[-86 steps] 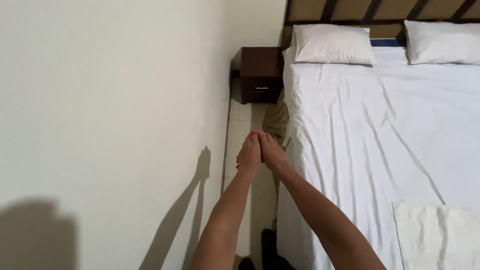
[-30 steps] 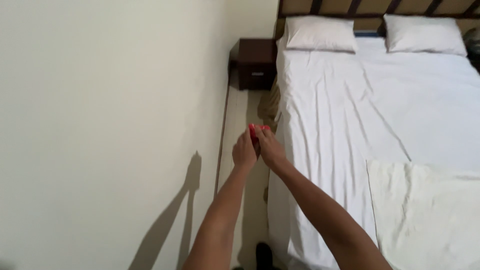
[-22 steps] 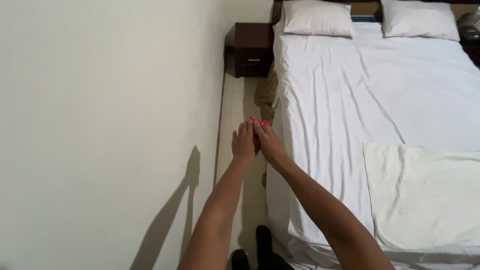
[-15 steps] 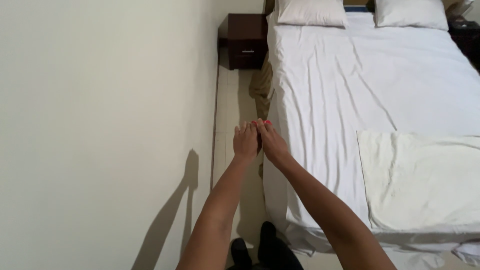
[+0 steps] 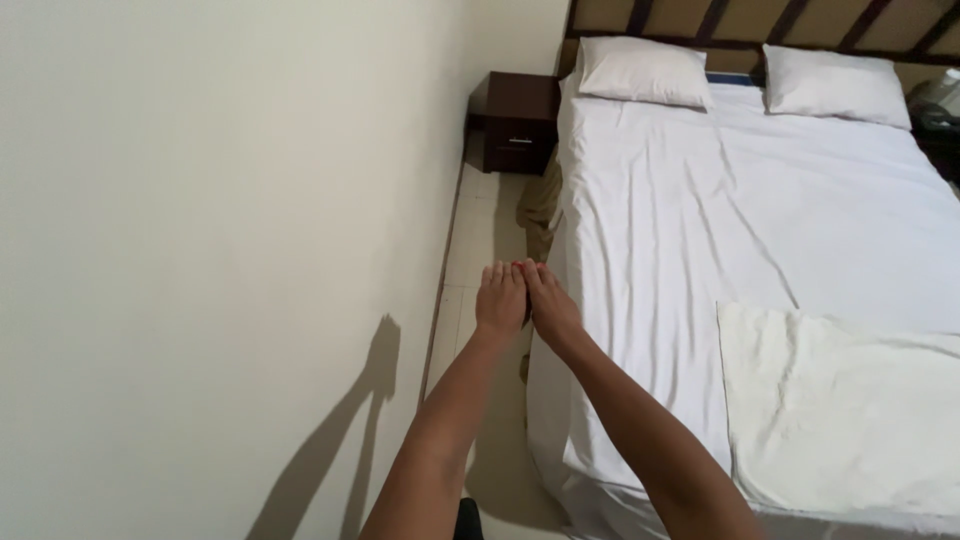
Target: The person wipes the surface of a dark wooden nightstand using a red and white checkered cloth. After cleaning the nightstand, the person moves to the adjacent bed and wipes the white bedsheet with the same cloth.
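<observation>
A plain cream wall point(image 5: 200, 220) fills the whole left half of the frame, with the shadow of an arm thrown across its lower middle. The bed point(image 5: 760, 230), dressed in a white sheet, takes up the right half, running from the dark wooden headboard point(image 5: 740, 20) along the top edge down to the bottom right corner. A white folded towel point(image 5: 840, 400) lies flat on the bed in the lower right of the frame. Two white pillows rest against the headboard at the top: the left pillow point(image 5: 640, 72) near the top centre, the right pillow point(image 5: 835, 85) toward the upper right. A strip of pale tiled floor point(image 5: 480, 250) runs between wall and bed in the middle of the frame. A dark brown nightstand point(image 5: 517, 122) stands at the far end of that strip, just beside the upper left corner of the bed.

Both bare arms reach up from the bottom centre. The left hand point(image 5: 500, 300) and the right hand point(image 5: 550, 305) meet at mid-frame, side by side and touching, backs up, fingers stretched flat and together. Neither hand holds anything. They hang over the floor strip right at the left edge of the bed, the right hand closest to the sheet; whether it touches the sheet cannot be told.
</observation>
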